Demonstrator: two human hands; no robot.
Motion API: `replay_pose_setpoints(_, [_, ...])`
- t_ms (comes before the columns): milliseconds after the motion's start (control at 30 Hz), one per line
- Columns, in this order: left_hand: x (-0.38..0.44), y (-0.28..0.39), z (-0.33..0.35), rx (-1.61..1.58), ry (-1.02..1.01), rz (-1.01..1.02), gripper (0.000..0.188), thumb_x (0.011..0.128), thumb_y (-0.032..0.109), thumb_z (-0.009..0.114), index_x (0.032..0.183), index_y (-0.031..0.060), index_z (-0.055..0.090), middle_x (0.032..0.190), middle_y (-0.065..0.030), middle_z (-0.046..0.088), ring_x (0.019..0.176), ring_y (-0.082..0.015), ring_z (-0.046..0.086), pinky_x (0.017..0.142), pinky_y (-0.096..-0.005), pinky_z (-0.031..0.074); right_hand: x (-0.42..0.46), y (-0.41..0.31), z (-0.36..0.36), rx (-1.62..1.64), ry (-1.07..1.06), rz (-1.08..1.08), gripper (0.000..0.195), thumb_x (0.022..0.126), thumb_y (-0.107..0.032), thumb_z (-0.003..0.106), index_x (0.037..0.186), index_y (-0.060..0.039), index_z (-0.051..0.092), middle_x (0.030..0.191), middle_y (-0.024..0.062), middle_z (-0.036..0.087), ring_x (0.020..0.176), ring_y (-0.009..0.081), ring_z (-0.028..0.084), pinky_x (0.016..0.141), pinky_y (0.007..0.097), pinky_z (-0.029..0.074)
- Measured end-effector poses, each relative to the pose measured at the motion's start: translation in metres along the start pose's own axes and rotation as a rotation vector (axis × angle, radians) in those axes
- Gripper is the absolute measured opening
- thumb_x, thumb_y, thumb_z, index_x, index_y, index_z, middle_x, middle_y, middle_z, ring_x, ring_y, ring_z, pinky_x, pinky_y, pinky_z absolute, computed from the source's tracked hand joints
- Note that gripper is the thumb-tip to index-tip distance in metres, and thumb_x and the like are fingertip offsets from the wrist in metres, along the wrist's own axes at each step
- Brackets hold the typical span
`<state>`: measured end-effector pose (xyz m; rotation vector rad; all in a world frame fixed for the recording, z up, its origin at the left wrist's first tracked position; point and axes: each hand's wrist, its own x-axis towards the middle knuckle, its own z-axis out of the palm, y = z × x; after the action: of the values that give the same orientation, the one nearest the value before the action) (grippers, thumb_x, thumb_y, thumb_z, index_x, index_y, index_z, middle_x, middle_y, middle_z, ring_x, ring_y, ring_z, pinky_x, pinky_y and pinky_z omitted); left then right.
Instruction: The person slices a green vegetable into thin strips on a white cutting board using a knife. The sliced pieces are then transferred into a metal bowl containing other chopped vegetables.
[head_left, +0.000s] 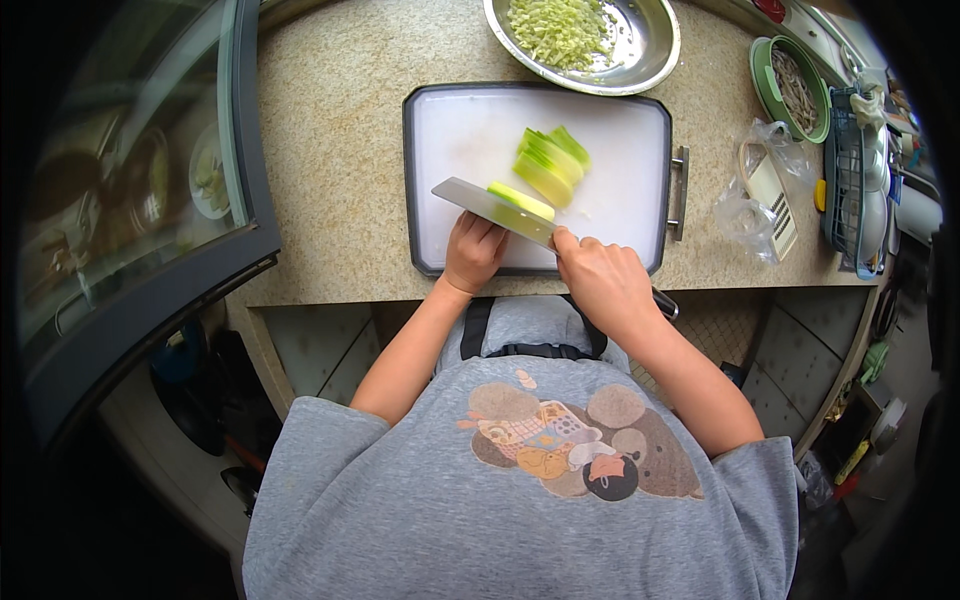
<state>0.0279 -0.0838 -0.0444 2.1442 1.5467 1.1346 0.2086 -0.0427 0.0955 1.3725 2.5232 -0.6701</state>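
My right hand (604, 281) grips a kitchen cleaver (496, 212) at its handle end, low on the right side of a white cutting board (465, 135) with a dark rim. The blade slants up to the left, against a piece of pale green vegetable (523, 201), perhaps a gourd or zucchini. My left hand (475, 244) is behind the blade, its fingertips hidden by it; it seems to hold the rest of the piece. Beyond the blade lies a fanned stack of vegetable slices (551, 163) with green skin edges.
Behind the board stands a steel bowl (645, 45) of chopped green vegetable (559, 30). To the right are a grater (772, 206), a clear plastic bag (739, 217), a green basket (825, 112) with small food pieces and a blue dish rack (840, 180). An open window frame (251, 150) juts in at left.
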Motion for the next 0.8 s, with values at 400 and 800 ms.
replay_pose_setpoints(400, [0.003,0.001,0.005,0.033,0.082,-0.009,0.023,0.067,0.0,0.067,0.09,-0.0023,0.066,0.091,-0.015,0.062,0.086,-0.0351,0.058,0.078,-0.0427,0.048,-0.013,0.009,-0.01,-0.007,-0.119,0.028,0.008,0.08,-0.004,0.05,0.087,0.0,0.05,0.065,0.0181,0.062,0.057,0.0327,0.064,0.05,0.0413,0.05])
replay_pose_setpoints(800, [0.005,0.004,0.005,-0.022,0.079,-0.057,0.022,0.066,-0.002,0.068,0.088,-0.0016,0.065,0.09,-0.014,0.062,0.085,-0.035,0.058,0.077,-0.0415,0.049,-0.001,0.014,-0.003,0.111,-0.117,0.01,0.005,0.077,-0.003,0.052,0.078,0.0021,0.052,0.062,0.0199,0.063,0.057,0.0339,0.065,0.049,0.0405,0.052])
